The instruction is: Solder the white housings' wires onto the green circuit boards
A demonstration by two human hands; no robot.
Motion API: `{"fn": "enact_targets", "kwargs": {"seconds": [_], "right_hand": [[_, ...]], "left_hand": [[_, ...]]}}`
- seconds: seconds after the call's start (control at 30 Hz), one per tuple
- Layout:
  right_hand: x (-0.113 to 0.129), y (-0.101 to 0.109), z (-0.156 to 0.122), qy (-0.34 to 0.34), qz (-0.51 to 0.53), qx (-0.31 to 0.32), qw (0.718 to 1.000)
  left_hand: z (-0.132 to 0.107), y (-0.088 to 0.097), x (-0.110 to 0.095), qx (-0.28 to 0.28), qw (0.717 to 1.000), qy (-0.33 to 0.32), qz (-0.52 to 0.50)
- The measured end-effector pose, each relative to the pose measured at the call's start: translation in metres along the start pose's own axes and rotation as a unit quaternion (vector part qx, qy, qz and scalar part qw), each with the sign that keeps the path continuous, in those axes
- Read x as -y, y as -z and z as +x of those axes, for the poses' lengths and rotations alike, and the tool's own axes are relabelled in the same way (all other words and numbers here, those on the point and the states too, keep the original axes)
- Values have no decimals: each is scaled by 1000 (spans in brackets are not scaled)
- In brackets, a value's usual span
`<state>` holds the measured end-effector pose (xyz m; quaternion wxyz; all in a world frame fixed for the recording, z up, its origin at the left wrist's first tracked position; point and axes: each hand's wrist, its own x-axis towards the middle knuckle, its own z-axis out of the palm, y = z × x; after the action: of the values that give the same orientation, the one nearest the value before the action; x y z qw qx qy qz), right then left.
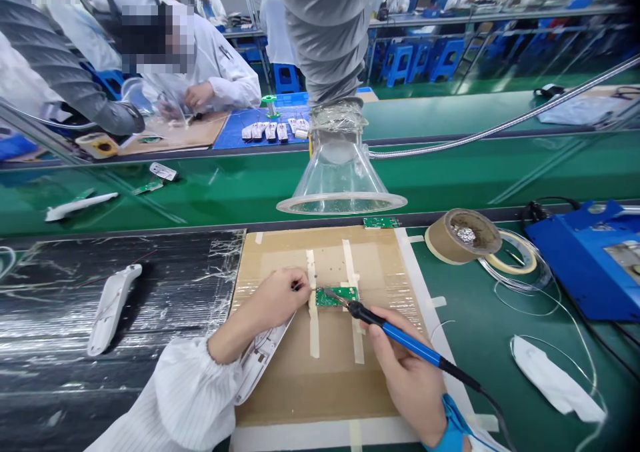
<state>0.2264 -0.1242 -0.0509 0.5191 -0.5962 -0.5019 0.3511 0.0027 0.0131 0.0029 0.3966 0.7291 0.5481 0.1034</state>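
A green circuit board lies on the taped cardboard mat in front of me. My right hand grips a blue soldering iron like a pen, its tip on or just above the board's upper left part. At the board's left edge, the fingers of my left hand are pinched on a thin wire, mostly hidden by the fingers. Beneath my left wrist lies a white plastic casing, partly covered by the hand and sleeve. A blue band circles my right wrist.
A clear extraction hood hangs over the mat. To the right are a tape roll, coiled wire, a blue machine and white tissue. Another casing lies left. Across the green conveyor sits a co-worker.
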Motion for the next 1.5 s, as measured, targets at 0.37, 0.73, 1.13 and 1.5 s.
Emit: {"fn": "enact_targets", "kwargs": {"seconds": [0.37,0.73,1.13,1.5], "right_hand": [[-2,-3,1,7,10,6,1000],[-3,-2,-2,-3,14,-1,1000],[-3,0,-1,18,-6,-18,1000],[4,0,2,66,-22,-38,997]], "left_hand": [[8,4,8,40,999,-17,7],[9,9,2,73,997,-14,15],[9,9,1,72,997,1,18],[-19,-20,13,-81,995,-58,-17]]}}
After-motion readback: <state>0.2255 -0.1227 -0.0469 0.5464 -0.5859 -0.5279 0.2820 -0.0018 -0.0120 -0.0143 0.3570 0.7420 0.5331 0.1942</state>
